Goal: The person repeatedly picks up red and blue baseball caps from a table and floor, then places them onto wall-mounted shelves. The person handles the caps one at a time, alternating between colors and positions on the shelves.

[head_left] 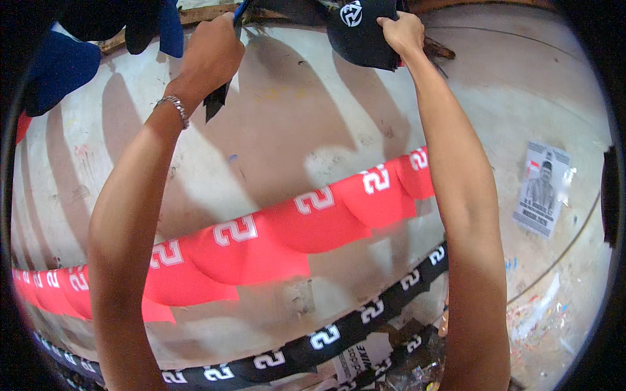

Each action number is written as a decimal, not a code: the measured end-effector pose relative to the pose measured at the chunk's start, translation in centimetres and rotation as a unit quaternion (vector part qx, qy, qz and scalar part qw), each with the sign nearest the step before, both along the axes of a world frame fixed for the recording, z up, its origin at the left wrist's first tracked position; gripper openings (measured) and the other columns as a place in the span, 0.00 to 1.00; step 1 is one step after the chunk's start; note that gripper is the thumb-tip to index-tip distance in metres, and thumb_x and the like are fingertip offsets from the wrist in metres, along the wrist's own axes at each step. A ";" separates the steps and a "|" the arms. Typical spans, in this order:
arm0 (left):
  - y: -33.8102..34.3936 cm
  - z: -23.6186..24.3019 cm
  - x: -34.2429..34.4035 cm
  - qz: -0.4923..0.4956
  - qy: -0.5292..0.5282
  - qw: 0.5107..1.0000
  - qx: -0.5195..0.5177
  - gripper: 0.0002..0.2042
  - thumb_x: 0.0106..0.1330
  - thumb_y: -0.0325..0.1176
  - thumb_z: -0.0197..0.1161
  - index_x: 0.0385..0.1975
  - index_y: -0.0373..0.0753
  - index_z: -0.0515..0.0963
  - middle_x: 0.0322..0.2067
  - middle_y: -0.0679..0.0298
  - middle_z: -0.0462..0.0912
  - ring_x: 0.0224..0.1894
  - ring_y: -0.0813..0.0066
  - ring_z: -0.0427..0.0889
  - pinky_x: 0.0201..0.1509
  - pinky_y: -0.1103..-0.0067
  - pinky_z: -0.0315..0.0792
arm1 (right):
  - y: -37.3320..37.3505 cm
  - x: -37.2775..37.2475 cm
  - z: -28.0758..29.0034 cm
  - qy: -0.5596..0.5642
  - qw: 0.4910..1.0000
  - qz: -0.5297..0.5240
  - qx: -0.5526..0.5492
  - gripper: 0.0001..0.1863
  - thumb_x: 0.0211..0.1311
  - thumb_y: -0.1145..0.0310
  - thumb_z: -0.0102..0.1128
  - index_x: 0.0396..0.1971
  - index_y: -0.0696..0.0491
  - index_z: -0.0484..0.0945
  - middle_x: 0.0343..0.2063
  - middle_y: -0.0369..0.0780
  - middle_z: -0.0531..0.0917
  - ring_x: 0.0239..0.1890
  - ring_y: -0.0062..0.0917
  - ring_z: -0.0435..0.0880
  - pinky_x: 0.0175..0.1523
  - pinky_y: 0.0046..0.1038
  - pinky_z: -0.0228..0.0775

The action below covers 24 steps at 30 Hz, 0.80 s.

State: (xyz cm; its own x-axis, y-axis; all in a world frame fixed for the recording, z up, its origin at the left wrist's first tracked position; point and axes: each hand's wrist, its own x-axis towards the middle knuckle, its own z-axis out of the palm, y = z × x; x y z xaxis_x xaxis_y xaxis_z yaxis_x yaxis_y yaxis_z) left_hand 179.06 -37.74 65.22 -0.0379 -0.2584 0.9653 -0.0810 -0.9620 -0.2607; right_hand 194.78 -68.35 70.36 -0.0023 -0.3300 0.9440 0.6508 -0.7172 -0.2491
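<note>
Both my arms reach up to the top of the view. My right hand [405,36] pinches the edge of a black curved fabric panel [362,39] with a white printed emblem; a bit of red shows at its lower edge. My left hand [214,55], a metal chain bracelet on its wrist, is closed around a dark piece of fabric [216,99]. A black tip sticks out below this fist, and a blue edge rises above it. Most of that piece is hidden by the hand.
Across the pale table [280,140] runs a row of overlapping red fabric panels [261,244] with white print. Nearer lies a row of black printed panels [306,342]. Blue and black panels [65,68] hang at upper left. A paper sheet [542,189] lies at right.
</note>
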 end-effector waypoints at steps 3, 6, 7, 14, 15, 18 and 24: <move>-1.8 -2.2 -2.8 -0.016 0.032 0.999 -0.004 0.11 0.55 0.28 0.55 0.34 0.29 0.78 0.30 0.37 0.80 0.39 0.38 0.79 0.50 0.56 0.73 | -3.0 -5.4 -1.2 0.035 0.998 -0.006 -0.043 0.19 0.50 0.60 0.62 0.39 0.57 0.83 0.39 0.51 0.84 0.45 0.43 0.82 0.53 0.38 0.71; -5.2 -3.5 -9.7 -0.089 0.183 0.979 0.001 0.15 0.55 0.32 0.55 0.39 0.31 0.78 0.35 0.44 0.81 0.42 0.47 0.81 0.48 0.63 0.72 | -5.7 -11.3 -3.4 -0.001 1.000 0.014 -0.019 0.16 0.43 0.66 0.64 0.31 0.62 0.83 0.33 0.53 0.84 0.41 0.46 0.83 0.50 0.40 0.73; -5.8 -4.3 -11.0 -0.135 0.256 0.957 -0.005 0.15 0.54 0.33 0.56 0.39 0.31 0.78 0.35 0.45 0.82 0.41 0.50 0.82 0.47 0.64 0.73 | -6.1 -15.1 -4.3 0.124 0.989 0.073 -0.026 0.18 0.42 0.66 0.64 0.30 0.66 0.81 0.35 0.53 0.84 0.41 0.44 0.84 0.49 0.39 0.73; -12.8 -13.5 -12.2 -0.521 0.506 0.671 0.147 0.11 0.53 0.38 0.63 0.27 0.35 0.82 0.23 0.67 0.79 0.31 0.76 0.78 0.39 0.77 0.71 | -22.9 -33.3 -21.3 0.358 0.894 -0.056 -0.265 0.31 0.43 0.64 0.68 0.50 0.62 0.76 0.48 0.51 0.80 0.52 0.35 0.78 0.59 0.35 0.66; -16.8 -16.7 -12.2 -0.410 0.639 0.642 0.112 0.13 0.53 0.39 0.64 0.28 0.35 0.82 0.25 0.66 0.78 0.28 0.75 0.76 0.37 0.77 0.71 | -25.8 -37.8 -27.2 0.397 0.882 -0.074 -0.241 0.31 0.42 0.65 0.69 0.49 0.63 0.77 0.47 0.53 0.81 0.52 0.35 0.78 0.58 0.36 0.67; -22.3 -28.7 -14.2 -0.310 0.719 0.591 0.192 0.17 0.50 0.38 0.67 0.35 0.32 0.79 0.35 0.58 0.81 0.31 0.72 0.78 0.37 0.75 0.72 | -24.7 -49.2 -41.9 0.680 0.679 -0.158 -0.227 0.15 0.43 0.71 0.60 0.33 0.61 0.82 0.36 0.54 0.83 0.40 0.47 0.82 0.47 0.43 0.73; -23.0 -58.0 -15.4 -0.317 0.871 0.308 0.213 0.33 0.43 0.27 0.70 0.56 0.32 0.70 0.42 0.53 0.81 0.38 0.59 0.82 0.41 0.73 0.76 | -21.1 -80.0 -70.2 0.808 0.526 -0.213 0.160 0.12 0.44 0.73 0.56 0.30 0.63 0.80 0.32 0.55 0.82 0.38 0.49 0.82 0.41 0.44 0.74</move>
State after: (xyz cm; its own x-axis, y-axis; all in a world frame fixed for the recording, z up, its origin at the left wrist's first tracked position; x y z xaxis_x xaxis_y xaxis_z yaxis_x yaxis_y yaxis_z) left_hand 163.68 -60.69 7.23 0.2685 -0.8498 -0.4537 -0.5922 -0.5171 0.6180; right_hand 114.76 -89.43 0.15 0.5798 -0.7665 -0.2763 -0.7978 -0.4653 -0.3833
